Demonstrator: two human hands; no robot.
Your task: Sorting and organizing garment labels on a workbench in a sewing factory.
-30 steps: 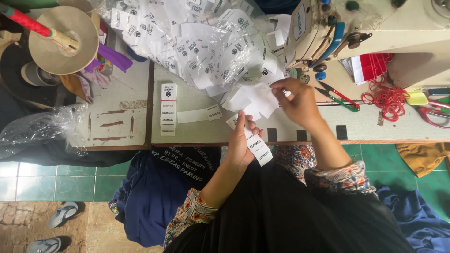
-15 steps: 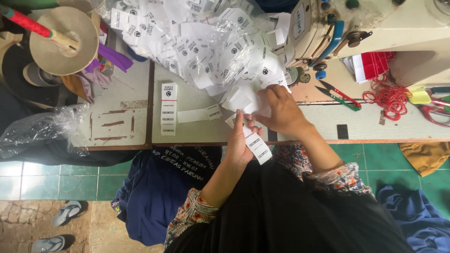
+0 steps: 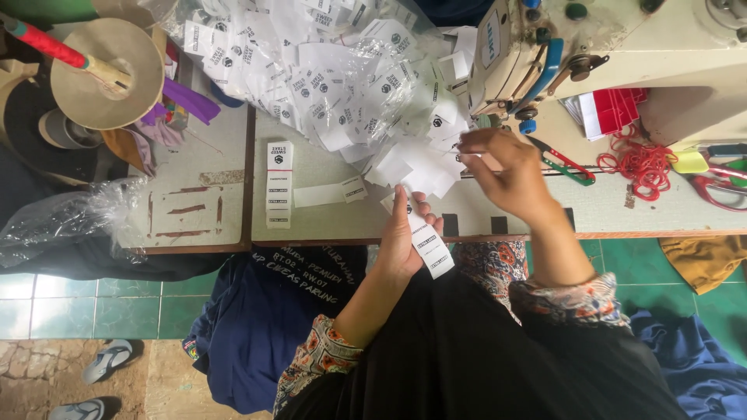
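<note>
**stitchlurker:** While we only get the head view, it's pretty readable. Left hand [image 3: 405, 241] sits at the near edge of the sewing table [image 3: 327, 214], fingers clenched around a small stack of white garment labels [image 3: 429, 247], thumb pressed along the top. The stack sticks out toward the right and near side, over the person's lap.

**bobbin_dave:** And the other hand?

**stitchlurker:** Right hand [image 3: 510, 175] is farther in, just right of the left one. Its fingertips [image 3: 467, 149] are pinched on a loose white label at the edge of the label heap [image 3: 412, 167]. So both hands are grasping labels, neither is slack.

**bobbin_dave:** Where's the bulk of the labels?

**stitchlurker:** Big pile in a clear plastic bag [image 3: 311, 70], spilling from the far middle of the table down toward the hands. A neat little label stack [image 3: 278, 185] lies flat to the left of the hands, with one long strip [image 3: 331, 193] just beside it.

**bobbin_dave:** Anything else around?

**stitchlurker:** Cream sewing machine [image 3: 622, 47] at the far right, red-and-green thread snips [image 3: 562, 161] near its foot, tangled red thread [image 3: 642, 163] further right. Far left there's a big cardboard spool [image 3: 109, 74]. Under the table, dark navy fabric [image 3: 272, 311] hangs down over green floor tiles [image 3: 93, 311], and sandals [image 3: 109, 359] sit near left.
</note>
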